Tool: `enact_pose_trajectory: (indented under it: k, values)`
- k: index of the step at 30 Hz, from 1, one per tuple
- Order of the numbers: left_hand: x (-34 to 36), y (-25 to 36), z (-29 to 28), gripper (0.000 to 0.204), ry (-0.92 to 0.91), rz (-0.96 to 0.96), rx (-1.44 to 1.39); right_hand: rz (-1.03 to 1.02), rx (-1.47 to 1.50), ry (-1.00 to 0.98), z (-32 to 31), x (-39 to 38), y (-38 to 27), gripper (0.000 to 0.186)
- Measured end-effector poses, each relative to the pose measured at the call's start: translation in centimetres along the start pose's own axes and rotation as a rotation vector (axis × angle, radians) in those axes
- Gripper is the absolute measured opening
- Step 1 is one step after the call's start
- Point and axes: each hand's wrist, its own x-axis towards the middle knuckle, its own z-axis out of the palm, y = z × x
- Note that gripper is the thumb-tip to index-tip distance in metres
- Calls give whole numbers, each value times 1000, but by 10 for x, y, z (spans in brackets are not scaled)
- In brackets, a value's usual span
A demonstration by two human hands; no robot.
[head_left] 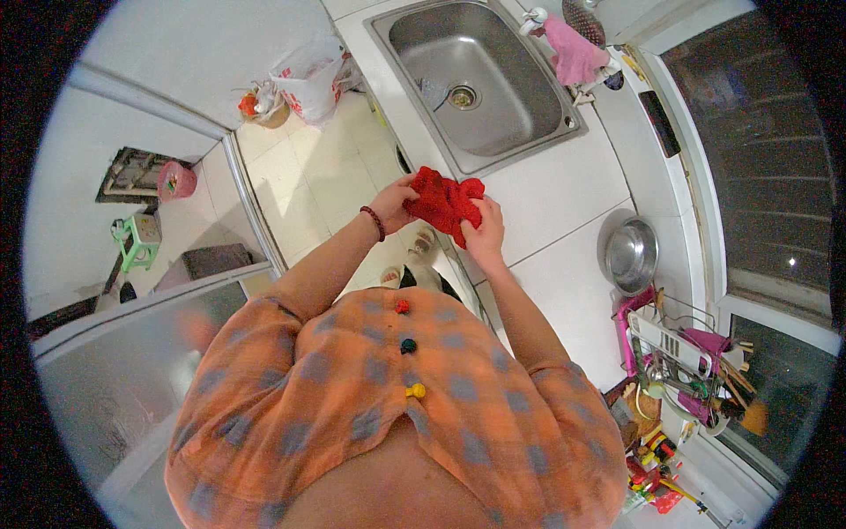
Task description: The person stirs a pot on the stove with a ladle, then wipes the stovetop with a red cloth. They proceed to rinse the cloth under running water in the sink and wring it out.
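Note:
A crumpled red cloth point(448, 198) is stretched between my two hands, just in front of the counter's edge near the sink. My left hand point(401, 199), with a dark red bead bracelet point(374, 223) on its wrist, grips the cloth's left end. At the other end my right hand point(486, 231) pinches the cloth from the right. Some fingertips are hidden behind or in the folds. Beyond the cloth lies the steel sink point(520, 139), with a bit of clear plastic point(432, 92) beside its drain.
A pink cloth point(575, 51) hangs by the tap. On the white counter point(564, 231), a steel bowl point(632, 256) leans at the wall, with a dish rack point(674, 339) nearer me. A white plastic bag point(308, 81) and a basket point(264, 108) stand on the floor at the far left.

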Motion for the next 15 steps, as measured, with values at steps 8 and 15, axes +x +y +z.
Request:
enact_pose_trajectory:
  k: [8,15]
  values:
    - [17,98,80,47,-202,87,-159,457,1270,-173,-59,73,-57,42]
    - [85,145,119,39,-165,189,11,139,992,-80,-58,149,-71,45]
